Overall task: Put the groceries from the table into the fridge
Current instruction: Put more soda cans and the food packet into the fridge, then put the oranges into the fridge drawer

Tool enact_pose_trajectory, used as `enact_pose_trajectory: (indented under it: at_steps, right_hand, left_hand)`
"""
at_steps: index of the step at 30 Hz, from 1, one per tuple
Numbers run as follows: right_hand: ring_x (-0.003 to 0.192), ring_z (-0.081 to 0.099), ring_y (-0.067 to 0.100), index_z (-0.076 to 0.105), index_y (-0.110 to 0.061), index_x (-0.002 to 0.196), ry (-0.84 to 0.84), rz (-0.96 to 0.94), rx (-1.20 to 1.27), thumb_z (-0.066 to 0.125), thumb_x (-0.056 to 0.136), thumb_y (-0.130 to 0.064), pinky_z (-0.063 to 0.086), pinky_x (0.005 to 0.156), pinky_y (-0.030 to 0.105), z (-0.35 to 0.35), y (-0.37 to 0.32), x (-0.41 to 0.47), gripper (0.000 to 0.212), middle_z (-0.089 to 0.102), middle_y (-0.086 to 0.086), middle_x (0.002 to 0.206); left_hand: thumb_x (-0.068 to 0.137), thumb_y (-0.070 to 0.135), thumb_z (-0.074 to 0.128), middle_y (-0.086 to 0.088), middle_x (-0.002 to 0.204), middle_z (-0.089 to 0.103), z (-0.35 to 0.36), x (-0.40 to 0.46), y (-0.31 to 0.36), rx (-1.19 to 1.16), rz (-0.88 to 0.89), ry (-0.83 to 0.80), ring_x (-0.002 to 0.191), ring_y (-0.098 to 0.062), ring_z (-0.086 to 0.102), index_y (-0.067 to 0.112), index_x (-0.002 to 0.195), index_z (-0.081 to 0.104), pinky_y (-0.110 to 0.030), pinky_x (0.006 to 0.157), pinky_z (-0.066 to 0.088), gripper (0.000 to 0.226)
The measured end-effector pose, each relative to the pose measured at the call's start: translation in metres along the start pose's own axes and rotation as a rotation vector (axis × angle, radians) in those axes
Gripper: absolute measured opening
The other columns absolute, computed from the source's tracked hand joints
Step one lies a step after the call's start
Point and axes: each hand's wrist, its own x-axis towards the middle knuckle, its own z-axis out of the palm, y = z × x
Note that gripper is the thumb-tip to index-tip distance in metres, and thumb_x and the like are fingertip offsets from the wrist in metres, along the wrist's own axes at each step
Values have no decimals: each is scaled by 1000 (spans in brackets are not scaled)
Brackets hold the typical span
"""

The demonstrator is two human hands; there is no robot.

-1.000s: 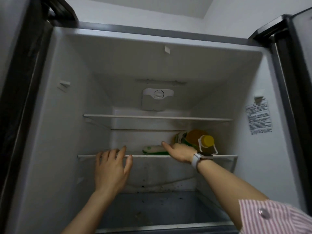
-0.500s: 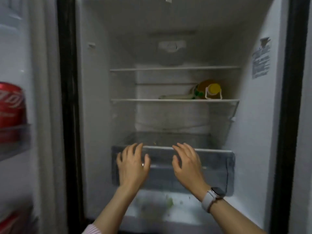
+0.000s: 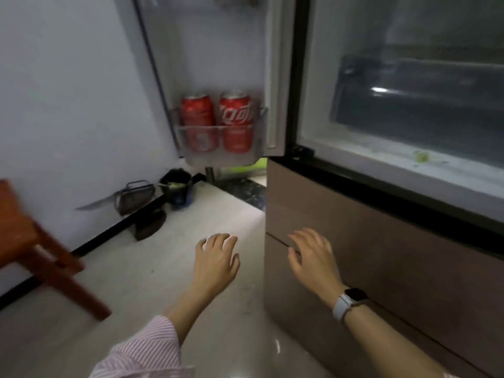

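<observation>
Left hand (image 3: 216, 261) and right hand (image 3: 313, 257) low centre, fingers relaxed and spread, holding nothing, open fridge (image 3: 395, 165) at right, two glossy red cylindrical cans (image 3: 216, 122) in clear plastic door shelf (image 3: 218, 140), upper centre, wooden chair (image 3: 35, 249) at left.

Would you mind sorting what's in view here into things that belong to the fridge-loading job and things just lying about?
Belongs to the job:
- fridge, door open
- two red cans in the door shelf
- left hand and right hand, both empty

Just lying about:
- wooden stool
- dark pot on the floor
- dustpan by the wall
</observation>
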Motion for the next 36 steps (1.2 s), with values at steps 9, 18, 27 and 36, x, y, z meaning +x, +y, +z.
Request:
enact_pose_trajectory:
  at_steps: [9, 18, 27, 36]
  right_hand:
    - [105, 59, 26, 65, -12, 108, -385, -345, 231, 34, 85, -33, 45, 88, 37, 120, -231, -22, 44, 67, 5, 107]
    - [102, 56, 30, 62, -10, 110, -571, -620, 456, 44, 91, -21, 46, 86, 40, 213, -525, -53, 28, 64, 11, 106]
    - [100, 56, 26, 64, -9, 107, -699, -712, 512, 45, 92, -20, 44, 82, 34, 292, -662, -32, 27, 65, 10, 105]
    - [108, 55, 25, 60, -8, 112, -823, -642, 546, 46, 93, -19, 43, 88, 32, 414, -768, 94, 26, 63, 10, 112]
  left_hand:
    - [78, 20, 64, -6, 94, 68, -71, -183, -197, 70, -577, -45, 88, -27, 65, 11, 98, 67, -41, 76, 47, 22]
    - [91, 20, 50, -14, 117, 62, -174, -368, -389, 94, -1065, 39, 105, -30, 58, 3, 117, 59, -37, 88, 43, 32]
    - [90, 17, 52, -12, 110, 64, -172, -396, -510, -8, -1262, 176, 99, -28, 61, 4, 109, 64, -35, 84, 47, 26]
    - [92, 20, 50, -10, 113, 62, -145, -314, -698, -40, -1255, 165, 104, -26, 58, 8, 111, 61, -37, 87, 46, 26]
